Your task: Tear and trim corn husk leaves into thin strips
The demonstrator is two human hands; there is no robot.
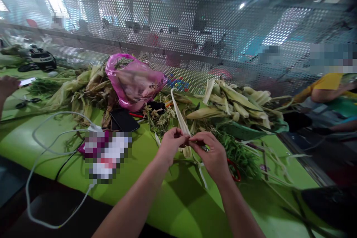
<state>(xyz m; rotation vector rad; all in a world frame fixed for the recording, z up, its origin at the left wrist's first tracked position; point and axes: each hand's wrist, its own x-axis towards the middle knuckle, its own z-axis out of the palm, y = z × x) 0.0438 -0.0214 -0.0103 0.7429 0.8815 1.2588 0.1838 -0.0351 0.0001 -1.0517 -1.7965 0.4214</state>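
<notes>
A long pale corn husk rises between my two hands, pointing up and away from me. My left hand pinches it near its lower part. Just beside, my right hand has thumb and forefinger closed on the same spot, fingertips almost touching the left ones. The husk's short lower end shows below the fingers. Part of a small metallic piece is visible by my right hand. A red handle loop, like that of scissors, shows next to my right wrist, with the rest hidden.
Dried husks fill a green basin on the right, beside feathery green sprigs. A pink plastic bag stands at the back amid more husks. Left lie a dark phone, a white cable and black scissors. Other people sit nearby.
</notes>
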